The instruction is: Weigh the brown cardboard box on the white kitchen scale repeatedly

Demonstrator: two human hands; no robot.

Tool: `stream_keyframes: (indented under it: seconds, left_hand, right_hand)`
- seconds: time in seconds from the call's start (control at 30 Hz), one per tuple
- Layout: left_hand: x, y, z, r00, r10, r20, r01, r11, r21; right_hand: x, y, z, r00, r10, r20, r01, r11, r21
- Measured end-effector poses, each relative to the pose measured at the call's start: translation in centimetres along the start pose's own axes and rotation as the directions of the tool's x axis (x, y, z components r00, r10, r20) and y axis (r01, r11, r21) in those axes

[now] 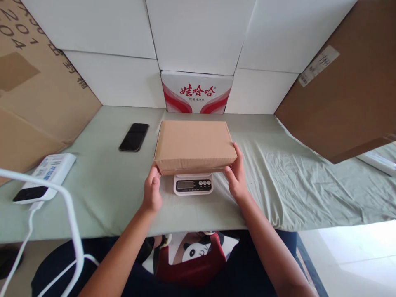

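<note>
A closed brown cardboard box (194,145) sits on a small white kitchen scale (193,184) near the middle of the front edge of the desk (117,185), which is covered with a pale green cloth. The box is wider than the scale and hides most of it, leaving only the front strip with the display and buttons in sight. The left hand (152,190) holds the box at its near left corner, fingers curled up against the lower edge. The right hand (236,175) grips the near right corner, with the thumb along the side and the fingers tucked under the edge. Both hands are closed on the box. A black phone (134,137) lies flat to the left of the box, well apart from it, toward the back of the desk. Near the left edge rests a white power bank (46,175) with a white cable (66,206) running off toward the front. Against the back edge, just behind the box, stands a red and white carton (196,93) among plain white boxes (198,33). Large brown cardboard sheets lean at the left side (34,90) and the right side (343,86).
</note>
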State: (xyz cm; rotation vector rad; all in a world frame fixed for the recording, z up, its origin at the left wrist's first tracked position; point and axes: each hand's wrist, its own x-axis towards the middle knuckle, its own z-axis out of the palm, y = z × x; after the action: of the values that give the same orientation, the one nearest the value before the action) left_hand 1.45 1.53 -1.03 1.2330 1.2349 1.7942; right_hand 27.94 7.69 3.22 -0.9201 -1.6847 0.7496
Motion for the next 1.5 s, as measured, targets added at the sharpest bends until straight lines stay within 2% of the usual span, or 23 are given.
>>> stream_keyframes:
  seconds: [0.4, 0.63, 0.77, 1.17, 1.5]
  left_hand:
    - [0.0, 0.1, -0.1, 1.000, -0.007, 0.014, 0.007, 1.000, -0.001]
    - [0.1, 0.9, 0.2, 0.999, 0.006, -0.038, -0.007, 1.000, -0.016]
    - [0.0, 0.9, 0.2, 1.000, 0.002, -0.027, -0.002, 1.000, -0.019]
    - [-0.1, 0.3, 0.0, 1.000, 0.017, -0.003, -0.017, 1.000, -0.010]
    - [0.0, -0.2, -0.2, 0.999, 0.048, 0.019, -0.048, 0.999, 0.011]
  right_hand:
    - [-0.2, 0.1, -0.1, 1.000, 0.027, -0.005, -0.027, 0.999, 0.041]
    - [-0.2, -0.4, -0.3, 0.999, 0.024, -0.039, -0.022, 0.998, 0.053]
    - [-0.2, -0.3, -0.3, 0.999, 0.041, -0.026, -0.040, 0.999, 0.035]
    - [0.0, 0.5, -0.2, 1.000, -0.008, -0.014, 0.008, 0.999, 0.032]
    - [0.3, 2.1, 0.1, 0.998, -0.065, -0.012, 0.065, 0.997, 0.038]
